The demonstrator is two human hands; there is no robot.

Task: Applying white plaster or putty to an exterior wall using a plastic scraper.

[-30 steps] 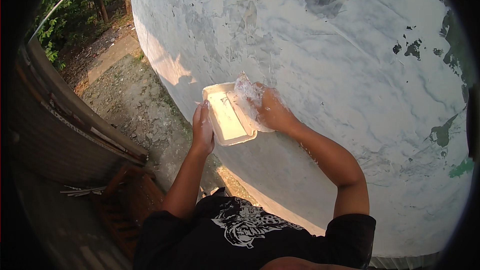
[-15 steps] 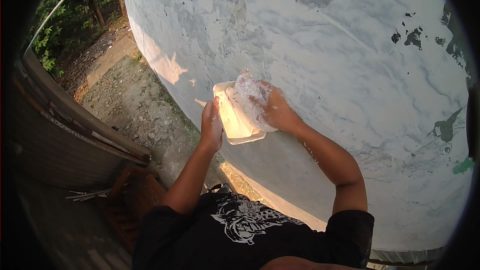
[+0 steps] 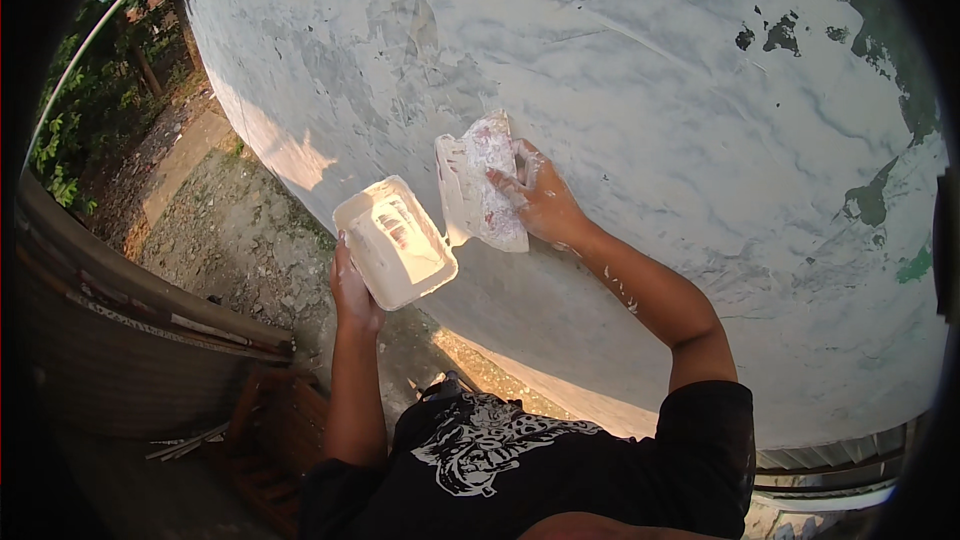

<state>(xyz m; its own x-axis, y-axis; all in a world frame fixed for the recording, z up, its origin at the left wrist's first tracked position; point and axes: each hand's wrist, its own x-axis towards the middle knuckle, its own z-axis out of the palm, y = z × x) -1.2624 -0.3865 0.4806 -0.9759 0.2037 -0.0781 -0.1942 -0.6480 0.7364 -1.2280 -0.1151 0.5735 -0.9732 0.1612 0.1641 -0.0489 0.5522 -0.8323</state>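
Note:
My left hand [image 3: 352, 292] holds up a shallow white tray [image 3: 395, 242] smeared with pale putty, gripping it from below at its near end. My right hand [image 3: 538, 195], spattered with white, grips a broad flat trowel blade [image 3: 480, 190] coated with putty. The blade stands just right of the tray and is pressed against or very close to the white plastered wall [image 3: 650, 90]. The tray and the blade are apart, with a narrow gap between them.
The plastered wall has dark and green patches [image 3: 880, 190] at the right where the coat is missing. Below lies gravel ground [image 3: 230, 240], a concrete path and greenery [image 3: 80, 130] at far left. A rail or ledge [image 3: 130, 310] runs at left; wooden boards [image 3: 270, 430] lie beneath.
The right hand has lifted the trowel off the tray and moved it right toward the wall. The left hand has lowered the tray and tipped it away from the blade.

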